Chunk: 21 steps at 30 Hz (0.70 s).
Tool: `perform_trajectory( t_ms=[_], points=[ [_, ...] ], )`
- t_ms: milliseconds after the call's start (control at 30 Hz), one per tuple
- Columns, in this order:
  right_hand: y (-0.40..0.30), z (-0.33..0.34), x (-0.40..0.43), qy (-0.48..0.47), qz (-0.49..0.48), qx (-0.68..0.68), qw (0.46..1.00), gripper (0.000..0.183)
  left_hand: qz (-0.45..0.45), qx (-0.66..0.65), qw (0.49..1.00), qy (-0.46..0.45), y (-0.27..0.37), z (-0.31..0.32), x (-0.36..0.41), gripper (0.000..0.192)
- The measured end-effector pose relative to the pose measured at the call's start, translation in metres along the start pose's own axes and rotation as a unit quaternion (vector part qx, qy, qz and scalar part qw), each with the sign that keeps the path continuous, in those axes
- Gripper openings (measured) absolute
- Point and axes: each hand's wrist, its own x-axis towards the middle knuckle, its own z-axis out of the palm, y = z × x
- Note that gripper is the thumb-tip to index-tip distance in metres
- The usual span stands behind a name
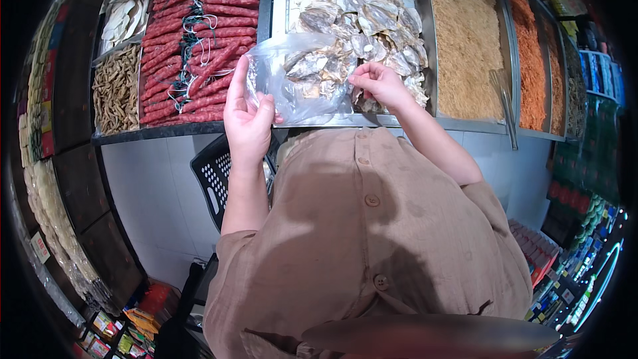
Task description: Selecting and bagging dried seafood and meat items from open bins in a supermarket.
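Observation:
A clear plastic bag (299, 77) is spread over the near part of a bin of flat, pale dried fish (371, 7). My left hand (249, 119) holds the bag's left side, with the index finger stretched along the film and the thumb bent over it. At the bag's right edge, my right hand (376, 85) has thumb and index finger pinched together; whether film or a piece of dried fish is between them cannot be told. Fish pieces show through the film, and I cannot tell if any lie inside the bag.
Red sausages (214, 25) tied with string fill the bin on the left, beside small brown dried goods (117, 89). On the right are bins of tan shreds (466, 40) and orange shreds (523, 55), with metal tongs (504, 109) between. A black plastic basket (209, 179) sits below the counter.

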Motion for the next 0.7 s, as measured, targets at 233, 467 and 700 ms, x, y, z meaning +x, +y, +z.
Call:
perform_trajectory(
  t_ms=[233, 467, 700],
  points=[
    [0.000, 0.009, 0.001, 0.013, -0.044, 0.073, 0.996, 0.012, 0.009, 0.006, 0.999, -0.031, 0.001, -0.001, -0.001, 0.068],
    [-0.029, 0.001, -0.040, 0.068, -0.219, 0.111, 0.967, 0.007, 0.062, 0.011, 0.998, -0.006, 0.009, 0.004, -0.023, 0.069],
    [-0.036, -0.015, -0.073, 0.049, -0.266, 0.070, 0.960, 0.007, 0.094, 0.031, 0.995, 0.008, 0.014, 0.028, -0.047, 0.071]
  ],
)
